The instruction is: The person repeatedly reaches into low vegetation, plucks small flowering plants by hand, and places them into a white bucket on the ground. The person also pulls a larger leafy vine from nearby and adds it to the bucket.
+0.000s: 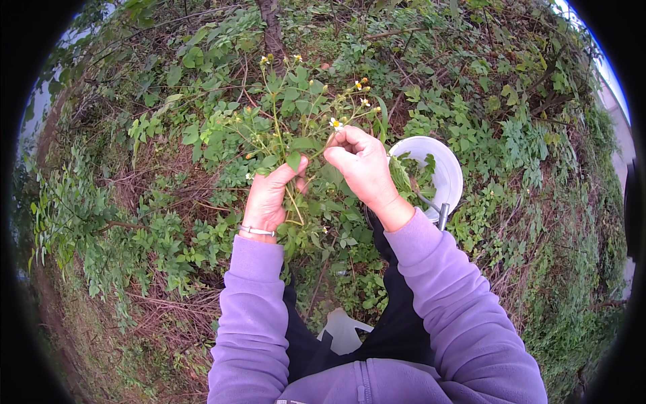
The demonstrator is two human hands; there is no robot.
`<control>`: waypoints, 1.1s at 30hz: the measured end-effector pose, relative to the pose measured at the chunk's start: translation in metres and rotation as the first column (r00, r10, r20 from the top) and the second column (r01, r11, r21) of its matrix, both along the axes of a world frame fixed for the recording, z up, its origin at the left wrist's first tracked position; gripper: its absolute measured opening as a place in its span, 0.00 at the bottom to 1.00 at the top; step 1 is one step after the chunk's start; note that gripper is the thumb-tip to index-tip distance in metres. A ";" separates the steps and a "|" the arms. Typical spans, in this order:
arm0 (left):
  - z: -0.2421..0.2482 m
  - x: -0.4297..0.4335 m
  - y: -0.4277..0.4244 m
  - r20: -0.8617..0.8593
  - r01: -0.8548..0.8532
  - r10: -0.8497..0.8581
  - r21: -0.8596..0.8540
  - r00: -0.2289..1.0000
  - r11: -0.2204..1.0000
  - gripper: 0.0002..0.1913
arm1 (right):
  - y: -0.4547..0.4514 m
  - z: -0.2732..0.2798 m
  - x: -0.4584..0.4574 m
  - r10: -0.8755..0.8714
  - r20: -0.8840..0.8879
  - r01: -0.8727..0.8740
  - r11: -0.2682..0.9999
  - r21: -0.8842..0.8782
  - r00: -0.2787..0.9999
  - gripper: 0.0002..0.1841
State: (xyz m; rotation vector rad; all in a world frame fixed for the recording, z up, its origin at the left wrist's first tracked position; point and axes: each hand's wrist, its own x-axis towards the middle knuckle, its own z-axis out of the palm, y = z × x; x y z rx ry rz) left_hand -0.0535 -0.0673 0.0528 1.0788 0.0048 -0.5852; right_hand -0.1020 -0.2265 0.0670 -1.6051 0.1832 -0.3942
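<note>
My left hand (275, 194), with a silver bracelet at the wrist, grips the stems of a leafy flowering plant (276, 123). Its cut or lower stem ends hang below the palm. Up and to the right, my right hand (359, 166) pinches a side stem of the same plant between thumb and fingers. A small white flower with a yellow centre (335, 124) shows just above those fingertips. More such flowers and buds top the other stems. Right beside my right wrist stands a white plastic bucket (450, 174), holding green leaves (401, 174).
A tool with a metal handle (444, 217) rests against the bucket's near rim. Dense low plants surround me, with dry stalks (166, 313) at the left. A tree trunk (271, 30) rises ahead. Between my legs lies a whitish object (344, 331), not clearly identifiable.
</note>
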 end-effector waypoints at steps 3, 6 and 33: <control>0.000 0.000 0.000 0.013 0.005 -0.005 0.011 1.000 1.000 0.11 | -0.002 -0.002 0.000 -0.038 0.008 0.039 0.997 -0.060 0.999 0.02; -0.001 -0.001 -0.002 0.049 0.004 -0.004 -0.004 0.999 1.000 0.10 | -0.004 -0.002 0.001 -0.022 -0.029 0.024 0.997 0.077 0.999 0.01; -0.009 0.009 0.004 0.123 -0.124 0.124 -0.011 0.985 0.992 0.09 | -0.014 0.003 -0.002 0.414 -0.147 -0.273 0.788 0.551 0.898 0.16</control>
